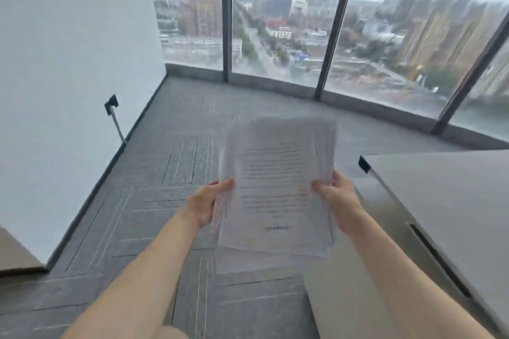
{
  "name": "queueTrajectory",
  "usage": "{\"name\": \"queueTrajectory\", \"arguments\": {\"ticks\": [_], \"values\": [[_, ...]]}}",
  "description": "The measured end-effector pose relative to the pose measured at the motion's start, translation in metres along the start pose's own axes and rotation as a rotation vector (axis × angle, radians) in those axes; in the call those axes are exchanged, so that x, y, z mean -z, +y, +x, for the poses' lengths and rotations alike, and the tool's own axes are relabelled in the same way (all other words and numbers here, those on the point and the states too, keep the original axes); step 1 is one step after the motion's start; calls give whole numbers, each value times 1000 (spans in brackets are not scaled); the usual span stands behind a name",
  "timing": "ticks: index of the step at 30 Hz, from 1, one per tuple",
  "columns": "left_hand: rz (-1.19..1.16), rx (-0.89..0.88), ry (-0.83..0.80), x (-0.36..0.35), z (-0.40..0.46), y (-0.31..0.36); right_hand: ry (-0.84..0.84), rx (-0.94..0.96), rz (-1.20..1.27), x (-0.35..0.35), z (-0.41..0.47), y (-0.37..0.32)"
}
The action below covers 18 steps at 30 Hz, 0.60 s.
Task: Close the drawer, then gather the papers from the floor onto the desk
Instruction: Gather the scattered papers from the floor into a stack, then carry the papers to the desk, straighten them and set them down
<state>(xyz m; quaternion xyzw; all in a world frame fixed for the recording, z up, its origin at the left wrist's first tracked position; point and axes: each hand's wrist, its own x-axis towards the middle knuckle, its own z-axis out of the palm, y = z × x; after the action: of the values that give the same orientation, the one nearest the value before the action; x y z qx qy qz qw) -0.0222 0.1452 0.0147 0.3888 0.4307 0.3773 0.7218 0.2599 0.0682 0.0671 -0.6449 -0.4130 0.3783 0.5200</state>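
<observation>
Both hands, left hand [203, 205] & right hand [337, 198], are pinching papers [275, 187] mid-frame; I'm fearing loose sheets sliding (uneven stack) before desk [454, 201], lower right.

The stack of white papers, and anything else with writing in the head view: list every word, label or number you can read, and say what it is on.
Stack of white printed papers, held by left hand and right hand: lines of body text and one short line lower down, all too blurred to read.
Light grey desk: no text visible.
Nothing else legible.
</observation>
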Motion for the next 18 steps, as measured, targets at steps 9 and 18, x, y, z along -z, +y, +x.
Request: {"name": "queueTrajectory", "arguments": {"ticks": [9,18], "values": [[-31,-328,-507,-228,-139,91,342,287,108,189,-185,-153],[-14,-345,-623,-441,-273,90,797,394,122,359,-380,-191]]}}
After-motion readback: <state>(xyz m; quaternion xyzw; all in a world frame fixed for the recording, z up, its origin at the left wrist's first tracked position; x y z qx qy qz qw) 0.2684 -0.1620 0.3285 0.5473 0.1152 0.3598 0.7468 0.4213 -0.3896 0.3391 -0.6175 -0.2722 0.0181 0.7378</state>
